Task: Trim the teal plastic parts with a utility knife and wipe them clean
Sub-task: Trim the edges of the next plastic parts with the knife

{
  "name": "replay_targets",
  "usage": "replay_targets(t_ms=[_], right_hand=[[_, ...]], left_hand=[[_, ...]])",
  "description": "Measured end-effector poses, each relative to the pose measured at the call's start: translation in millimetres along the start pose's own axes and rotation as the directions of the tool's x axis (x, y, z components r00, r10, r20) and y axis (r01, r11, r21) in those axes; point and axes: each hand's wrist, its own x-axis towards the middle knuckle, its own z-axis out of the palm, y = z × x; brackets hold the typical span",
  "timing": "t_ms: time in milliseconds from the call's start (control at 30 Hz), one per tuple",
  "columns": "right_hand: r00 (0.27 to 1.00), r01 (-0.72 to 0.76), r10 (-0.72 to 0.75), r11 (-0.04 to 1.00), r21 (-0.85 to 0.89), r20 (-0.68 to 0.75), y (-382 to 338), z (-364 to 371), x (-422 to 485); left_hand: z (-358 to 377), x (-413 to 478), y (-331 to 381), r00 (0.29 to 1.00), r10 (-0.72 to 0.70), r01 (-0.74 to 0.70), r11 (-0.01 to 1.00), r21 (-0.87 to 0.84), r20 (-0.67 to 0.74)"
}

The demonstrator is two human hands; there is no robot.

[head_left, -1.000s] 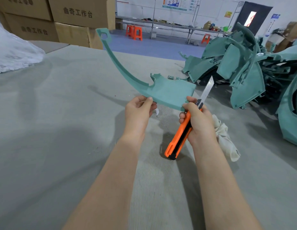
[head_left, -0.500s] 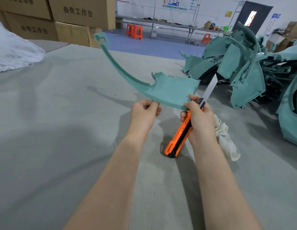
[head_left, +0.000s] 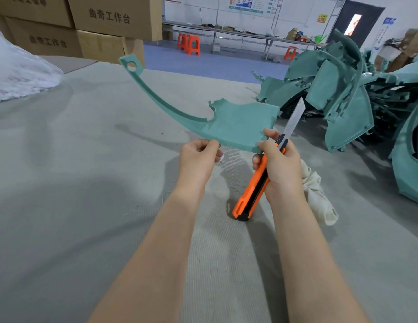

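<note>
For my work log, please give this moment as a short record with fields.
curved teal part: held above the grey table
left hand: pinches the part's near edge
right hand: grips the orange utility knife, fingertips also on the part's corner
blade: extended, pointing up and away
white cloth: on the table, right of the right hand
pile of teal parts: far right

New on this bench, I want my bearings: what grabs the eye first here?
A curved teal part held up at centre, pinched at its near edge by the left hand. The right hand grips an orange utility knife, blade extended upward, beside the part's right corner. A heap of teal parts is piled at right.
</note>
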Motion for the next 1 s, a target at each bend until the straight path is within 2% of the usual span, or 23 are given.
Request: replay_targets(t_ms=[267, 633, 867, 1000], right_hand=[[1.000, 0.011, -0.011, 1.000, -0.021, -0.003, -0.3, -1.0, -0.1], [0.999, -0.034, 0.037, 0.997, 0.065, -0.040, -2.9, -1.7, -0.2], [0.999, -0.024, 0.024, 0.999, 0.023, -0.023, -2.4, -1.0, -1.1], [1.000, 0.010, -0.011, 1.000, -0.028, -0.023, -1.8, -0.6, -1.3]], left_hand=[[-0.4, -1.6, 0.2, 0.998, 0.058, -0.057, 0.993, 0.105, -0.009], [2.2, -2.3, 0.2, 0.996, 0.022, -0.022, 1.000, 0.003, 0.092], [0.6, -2.7, 2.0, 0.998, 0.035, -0.035, 0.999, 0.014, 0.058], [0.0, -3.1, 3.1, 0.999, -0.004, 0.003, 0.999, 0.039, 0.041]])
